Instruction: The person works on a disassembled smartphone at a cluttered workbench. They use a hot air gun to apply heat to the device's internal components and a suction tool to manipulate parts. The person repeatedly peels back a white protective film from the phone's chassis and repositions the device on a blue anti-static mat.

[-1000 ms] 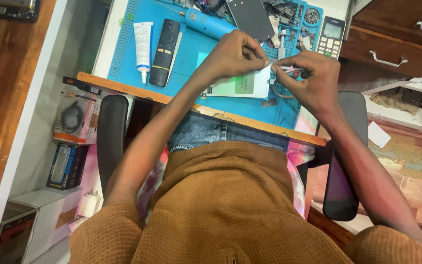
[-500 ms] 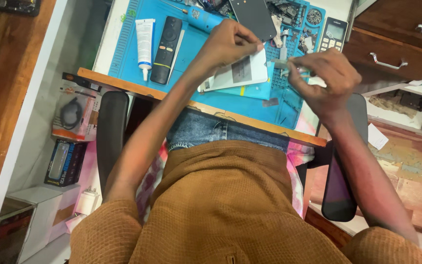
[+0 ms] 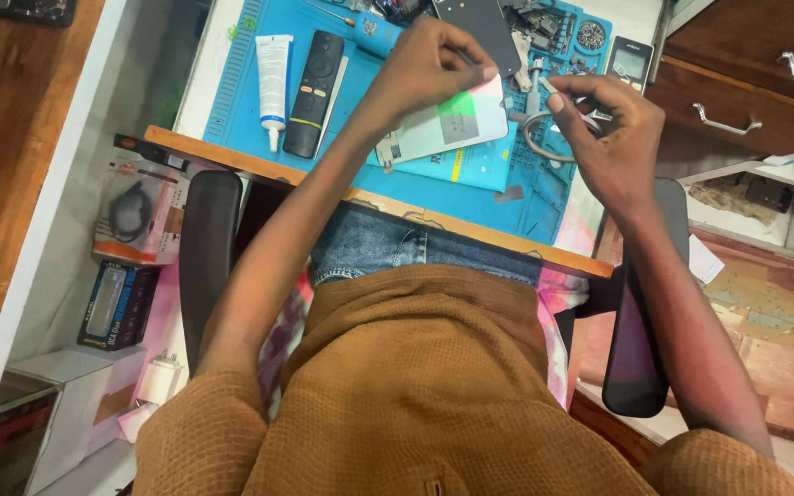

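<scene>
over the blue work mat (image 3: pixel 241 83), at the desk's front edge: left hand (image 3: pixel 429 69) raised, fingertips pinched together on the upper corner of a white phone panel (image 3: pixel 443 129), panel tilted, its lower end just above a blue box (image 3: pixel 480 165) lying flat on the mat. right hand (image 3: pixel 613 138) just beside, apart from the panel, thumb and forefinger closed on a small pale piece (image 3: pixel 549 87) too small to tell, close to a grey loop of cable (image 3: pixel 544 147). left of the hands, well apart: black remote control (image 3: pixel 314 92) lying beside a white tube (image 3: pixel 275 78), both lengthwise on the mat. beyond the hands: dark flat panel (image 3: pixel 484 32), scattered small parts, a small keypad phone (image 3: pixel 629 62) at the mat's far right corner. further right, wooden drawers (image 3: pixel 746 83) with metal handles.
</scene>
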